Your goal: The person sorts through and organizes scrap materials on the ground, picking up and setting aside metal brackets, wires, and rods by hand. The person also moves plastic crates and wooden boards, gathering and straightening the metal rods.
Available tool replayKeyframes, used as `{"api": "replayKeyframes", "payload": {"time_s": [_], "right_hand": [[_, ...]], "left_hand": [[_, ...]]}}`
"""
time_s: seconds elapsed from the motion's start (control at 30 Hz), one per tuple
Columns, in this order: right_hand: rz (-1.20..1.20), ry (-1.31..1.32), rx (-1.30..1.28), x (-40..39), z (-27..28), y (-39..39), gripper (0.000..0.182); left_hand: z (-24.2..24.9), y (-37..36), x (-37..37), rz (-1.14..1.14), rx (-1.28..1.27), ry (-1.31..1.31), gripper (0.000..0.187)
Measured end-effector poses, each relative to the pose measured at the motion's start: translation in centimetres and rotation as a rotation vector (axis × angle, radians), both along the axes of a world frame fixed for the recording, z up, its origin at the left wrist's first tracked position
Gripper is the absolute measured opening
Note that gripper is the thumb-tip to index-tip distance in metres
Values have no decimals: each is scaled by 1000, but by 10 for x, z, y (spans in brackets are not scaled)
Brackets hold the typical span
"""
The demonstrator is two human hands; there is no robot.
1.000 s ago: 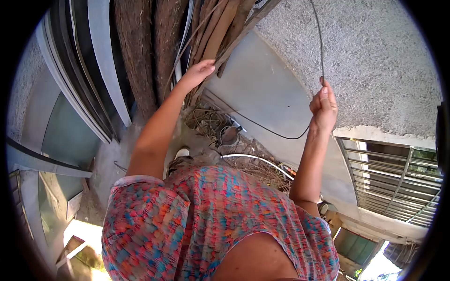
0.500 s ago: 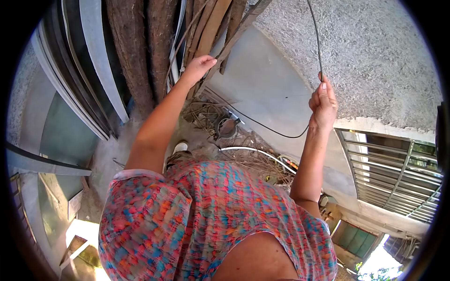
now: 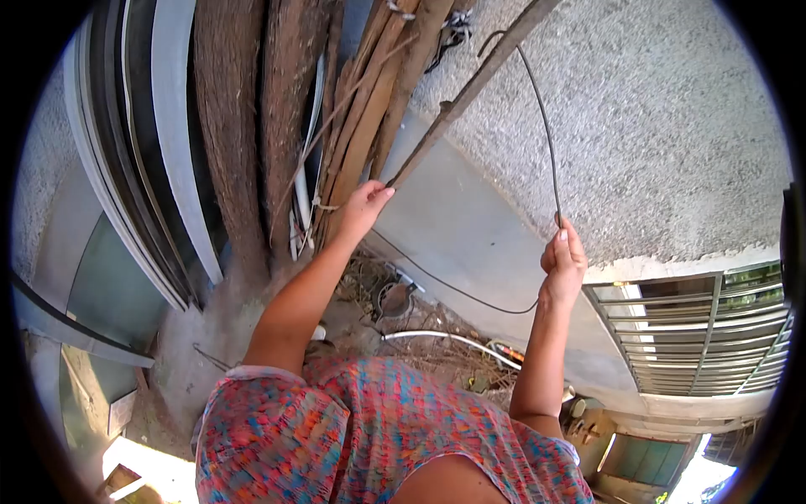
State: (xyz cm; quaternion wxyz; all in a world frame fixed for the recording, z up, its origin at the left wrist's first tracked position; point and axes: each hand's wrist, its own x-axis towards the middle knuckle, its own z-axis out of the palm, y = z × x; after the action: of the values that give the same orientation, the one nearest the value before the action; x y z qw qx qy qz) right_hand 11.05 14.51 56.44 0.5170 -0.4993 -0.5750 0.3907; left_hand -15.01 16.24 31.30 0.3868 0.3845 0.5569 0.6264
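At right hand [image 3: 563,262]: fingers pinch dark wire [image 3: 550,141].
At left hand [image 3: 366,207]: fingers pinch wooden pole [image 3: 471,91], extending far right.

Soft daylight is spread over the rough wall [image 3: 646,143] on the right, while a sunlit patch [image 3: 155,464] on the left is burnt out white by glare. The window bars [image 3: 706,332] on the right are bowed by lens distortion, and the corners are lost in black vignetting.
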Motion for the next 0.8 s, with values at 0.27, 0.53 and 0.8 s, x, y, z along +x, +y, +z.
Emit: {"api": "replayKeyframes", "payload": {"time_s": [0.27,0.53,0.8], "right_hand": [[27,109,39,-31,39,20,25],[58,13,29,-37,36,52,25],[142,-222,183,-35,65,62,23]], "left_hand": [[52,10,-20,346,114,62,24],[43,16,-8,382,86,-29,23],[43,17,29,345,102,5,25]]}}
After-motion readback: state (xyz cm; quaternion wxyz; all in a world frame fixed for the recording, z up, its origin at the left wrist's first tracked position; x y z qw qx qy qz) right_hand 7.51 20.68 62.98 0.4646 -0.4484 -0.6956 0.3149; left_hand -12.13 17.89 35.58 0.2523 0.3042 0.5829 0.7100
